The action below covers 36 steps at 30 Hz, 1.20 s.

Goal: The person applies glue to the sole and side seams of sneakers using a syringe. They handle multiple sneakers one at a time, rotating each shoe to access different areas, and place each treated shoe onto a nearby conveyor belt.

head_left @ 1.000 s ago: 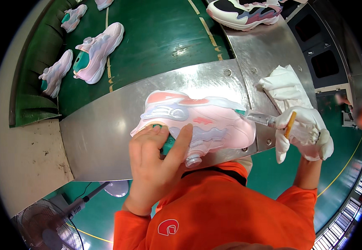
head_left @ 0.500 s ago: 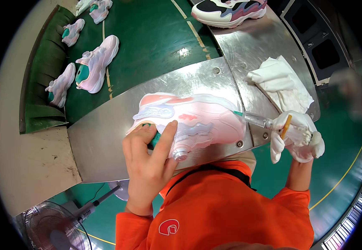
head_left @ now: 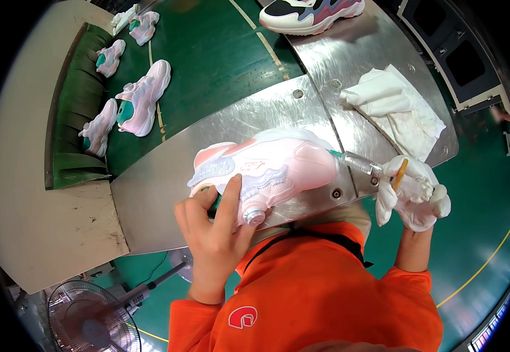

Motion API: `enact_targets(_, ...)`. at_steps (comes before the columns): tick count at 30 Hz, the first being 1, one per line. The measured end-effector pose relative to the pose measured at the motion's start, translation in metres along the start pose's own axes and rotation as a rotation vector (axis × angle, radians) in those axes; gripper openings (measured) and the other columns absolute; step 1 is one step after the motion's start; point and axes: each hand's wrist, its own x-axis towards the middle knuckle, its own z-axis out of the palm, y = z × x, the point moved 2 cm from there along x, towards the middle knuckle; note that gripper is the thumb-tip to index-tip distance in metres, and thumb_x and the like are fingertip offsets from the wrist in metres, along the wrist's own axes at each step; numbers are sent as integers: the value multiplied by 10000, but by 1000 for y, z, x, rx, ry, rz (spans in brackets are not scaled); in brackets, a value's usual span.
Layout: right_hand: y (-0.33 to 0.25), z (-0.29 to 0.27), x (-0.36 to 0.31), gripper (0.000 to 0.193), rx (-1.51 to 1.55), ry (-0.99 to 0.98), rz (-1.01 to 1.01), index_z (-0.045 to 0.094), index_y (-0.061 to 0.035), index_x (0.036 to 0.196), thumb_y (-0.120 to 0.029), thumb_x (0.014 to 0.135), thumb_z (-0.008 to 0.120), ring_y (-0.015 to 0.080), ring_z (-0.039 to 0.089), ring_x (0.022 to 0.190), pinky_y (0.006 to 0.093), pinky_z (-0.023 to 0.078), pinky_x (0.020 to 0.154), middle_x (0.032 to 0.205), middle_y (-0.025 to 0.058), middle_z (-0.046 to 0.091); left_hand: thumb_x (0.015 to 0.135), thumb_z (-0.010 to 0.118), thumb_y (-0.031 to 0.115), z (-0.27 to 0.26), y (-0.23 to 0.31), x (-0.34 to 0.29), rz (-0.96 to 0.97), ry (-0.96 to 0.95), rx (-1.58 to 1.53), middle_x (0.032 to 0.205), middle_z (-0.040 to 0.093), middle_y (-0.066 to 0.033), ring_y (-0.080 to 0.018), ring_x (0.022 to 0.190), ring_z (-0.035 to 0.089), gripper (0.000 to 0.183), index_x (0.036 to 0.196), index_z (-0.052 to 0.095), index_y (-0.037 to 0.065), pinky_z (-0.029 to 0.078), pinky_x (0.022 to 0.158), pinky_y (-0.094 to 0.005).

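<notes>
A pale pink and lilac sneaker (head_left: 310, 167) lies tilted on its side on the metal table, its toe to the right. My left hand (head_left: 211, 237) is bare and grips it at the collar, thumb and fingers about the opening with its green lining. In my right hand (head_left: 417, 199), which wears a white glove, is a clear syringe (head_left: 363, 165) with a green tip. That tip points left and meets the sneaker's edge at the toe end; whether it touches is too small to tell. A narrow orange piece (head_left: 400, 175) crosses the syringe at my gloved fingers.
Beyond the metal table (head_left: 161, 205), a green belt carries several pink sneakers (head_left: 144, 97) beside a green flap (head_left: 70, 152). A crumpled white cloth (head_left: 395, 105) lies at the right. At the far edge sits a multicoloured sneaker (head_left: 310, 16). A fan (head_left: 93, 320) stands at the lower left.
The whole view has shifted a little, with the belt and its sneakers lower and further right. The held sneaker has turned slightly under my left hand. The syringe stays at its toe end.
</notes>
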Motion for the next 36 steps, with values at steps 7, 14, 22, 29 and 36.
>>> enact_targets(7, 6, 13, -14, 955, -16, 22, -59, 473, 211, 1151, -510, 589, 748, 327, 614, 620, 390, 543, 559, 744, 205, 560, 586, 853, 170, 5, 21, -25, -69, 61, 85, 931, 426, -106, -289, 890, 461, 623, 1183, 683, 113, 431, 772, -375)
enact_targets(14, 2, 36, -27, 913, -121, 210, -37, 473, 191, 1174, -469, 595, 721, 311, 601, 603, 367, 529, 549, 743, 179, 553, 566, 857, 227, 11, 26, -34, -10, 153, 115, 939, 482, -102, -258, 820, 451, 657, 1191, 691, 105, 368, 714, -355)
enact_targets(22, 13, 64, -29, 1120, -335, 323, -56, 497, 156, 1160, -590, 427, 899, 281, 634, 622, 332, 521, 548, 760, 162, 589, 623, 857, 177, 7, 26, -21, 1, 102, 64, 906, 435, -112, -286, 842, 452, 609, 1196, 667, 93, 407, 725, -368)
enact_targets(29, 37, 39, -35, 967, -330, -56, -182, 418, 170, 1302, -48, 469, 856, 266, 636, 893, 366, 520, 835, 965, 188, 603, 571, 873, 233, -3, 14, 18, 0, -19, -29, 821, 402, -83, -264, 751, 438, 589, 1092, 666, 55, 383, 667, -369)
enact_targets(36, 76, 13, -37, 945, -588, -128, -269, 484, 82, 1280, -43, 438, 892, 184, 594, 750, 283, 496, 674, 1051, 141, 632, 565, 881, 302, -2, 3, 52, 14, -177, -59, 826, 423, -97, -267, 743, 467, 601, 1050, 657, 27, 412, 647, -369)
